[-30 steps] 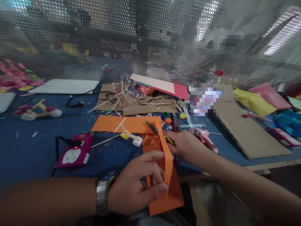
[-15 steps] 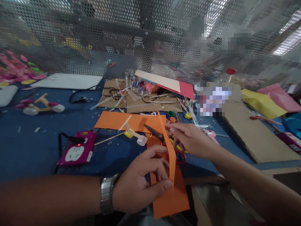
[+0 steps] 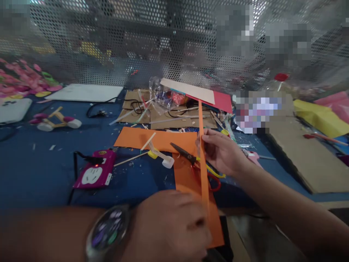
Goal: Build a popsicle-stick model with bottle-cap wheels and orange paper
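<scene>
Blue cloth covers the counter [image 3: 40, 174], which is backed by a perforated metal screen [image 3: 109, 54] and littered with cardboard, sticks and bottle caps. Near the front edge lies an orange paper sheet [image 3: 188, 178], and a narrow orange strip [image 3: 203, 160] rises from it, standing nearly upright and reaching up past the red and cream card [image 3: 207, 97] at the back.

The right hand [image 3: 222, 153] pinches the strip about halfway up between thumb and fingertips, so it is closed on the strip. The left hand [image 3: 170, 225], with a wristwatch [image 3: 106, 233], sits low at the strip's foot; it is blurred, but seems to press down on the sheet where the strip joins it, grasping or pinning that end.

Scissors [image 3: 193, 162] with red and yellow handles lie released on the sheet, just left of the right hand, their blades pointing left toward a white-wheeled stick piece [image 3: 160, 156].

To handle this well, I judge the strip should be kept taut and straight between the two hands, with the lower hand holding the sheet flat so the strip does not tear crookedly at its base, and the pinch kept light to avoid creasing
</scene>
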Motion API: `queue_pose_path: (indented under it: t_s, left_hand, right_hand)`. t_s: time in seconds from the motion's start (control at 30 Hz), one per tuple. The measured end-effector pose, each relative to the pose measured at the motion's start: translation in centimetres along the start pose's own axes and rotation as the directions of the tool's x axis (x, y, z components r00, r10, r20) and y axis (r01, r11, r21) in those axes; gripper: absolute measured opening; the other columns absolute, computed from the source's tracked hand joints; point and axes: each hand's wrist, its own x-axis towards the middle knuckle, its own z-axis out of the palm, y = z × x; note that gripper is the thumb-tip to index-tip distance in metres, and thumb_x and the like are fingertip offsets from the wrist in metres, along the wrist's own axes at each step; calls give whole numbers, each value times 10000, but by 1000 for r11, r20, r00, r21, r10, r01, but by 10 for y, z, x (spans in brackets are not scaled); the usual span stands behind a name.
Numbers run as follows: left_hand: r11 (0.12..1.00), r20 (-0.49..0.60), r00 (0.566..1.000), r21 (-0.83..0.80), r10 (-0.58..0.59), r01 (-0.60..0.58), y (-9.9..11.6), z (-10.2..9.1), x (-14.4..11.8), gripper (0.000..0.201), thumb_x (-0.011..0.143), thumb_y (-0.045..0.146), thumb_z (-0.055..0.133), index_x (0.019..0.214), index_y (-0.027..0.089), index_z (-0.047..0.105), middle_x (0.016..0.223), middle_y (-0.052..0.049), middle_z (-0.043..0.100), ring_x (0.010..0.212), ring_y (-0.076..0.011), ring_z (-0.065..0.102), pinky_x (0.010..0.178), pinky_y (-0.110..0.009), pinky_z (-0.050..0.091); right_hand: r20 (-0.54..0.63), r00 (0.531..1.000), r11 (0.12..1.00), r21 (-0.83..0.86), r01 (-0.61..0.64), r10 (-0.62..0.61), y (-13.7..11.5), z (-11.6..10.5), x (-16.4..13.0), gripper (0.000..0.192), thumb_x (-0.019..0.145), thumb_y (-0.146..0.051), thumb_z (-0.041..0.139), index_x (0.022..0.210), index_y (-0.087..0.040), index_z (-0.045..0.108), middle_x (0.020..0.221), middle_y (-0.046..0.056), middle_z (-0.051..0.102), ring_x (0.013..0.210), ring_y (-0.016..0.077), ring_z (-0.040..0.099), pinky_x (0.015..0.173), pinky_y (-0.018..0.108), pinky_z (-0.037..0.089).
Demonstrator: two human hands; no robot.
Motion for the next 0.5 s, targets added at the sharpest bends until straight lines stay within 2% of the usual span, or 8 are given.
queue_pose_path:
  t_s: [0.03,0.13,0.23,0.27,0.3,0.37,0.43,0.5]
  left_hand:
    - [989,72,993,105,92,-99,4,-11,-1,137,1042,246,632,914,215,670,888,-8,727,776,-197,618,657,-382,411]
    - [962,-98,991,268,86,-57,4,-53,-5,123,1046,198,551,966,221,642,909,-10,742,767,-195,621,717,-379,434]
    - [869,-234,961,434,-146,238,-19,-96,-10,40,998,202,580,987,239,590,839,5,658,735,-197,598,714,-343,389]
    - [779,-281,917,491,-282,390,-29,-107,-13,24,1001,225,572,1012,234,590,810,9,622,706,-199,575,701,-337,364]
    - [717,-321,883,519,-343,467,-39,-114,-15,86,986,284,589,1054,231,593,849,3,624,703,-203,568,708,-332,363]
    - [667,-285,836,506,-469,547,-60,-120,-20,269,953,356,621,1186,221,619,954,-21,657,768,-231,603,767,-340,423]
    - [656,-185,794,473,-579,588,-77,-114,-25,406,986,446,620,1303,192,613,1033,-64,695,839,-281,657,850,-401,493]
    - [666,-99,764,429,-637,610,-90,-103,-26,401,934,516,676,1176,196,684,979,-95,728,876,-343,699,852,-441,529]
  right_hand:
    - [-3,1000,1000,9,4,-4,-1,-2,1,266,725,-307,923,778,-213,680,631,-61,626,530,74,549,493,166,441]
    - [16,1000,1000,19,12,-12,0,-7,2,215,691,-237,899,775,-202,705,619,-48,655,527,77,557,500,168,435]
    - [60,998,1000,12,8,-9,3,-10,2,185,688,-206,887,795,-185,738,610,-33,677,510,87,565,491,189,424]
    - [73,997,1000,10,2,-3,4,-10,2,182,698,-210,889,793,-182,736,608,-29,681,502,89,565,487,194,419]
    - [82,997,1000,8,-7,7,5,-11,1,187,712,-220,895,787,-182,728,610,-25,687,499,91,569,486,196,416]
    - [93,995,1000,8,-27,26,6,-12,0,228,737,-262,912,779,-189,700,615,-21,693,505,95,582,490,192,416]
    - [101,994,999,10,-40,38,8,-13,-1,285,753,-321,929,776,-195,674,617,-21,690,517,98,592,492,186,414]
    - [115,993,999,15,-42,40,9,-14,-2,337,755,-375,942,768,-201,654,617,-26,679,522,98,586,489,183,403]
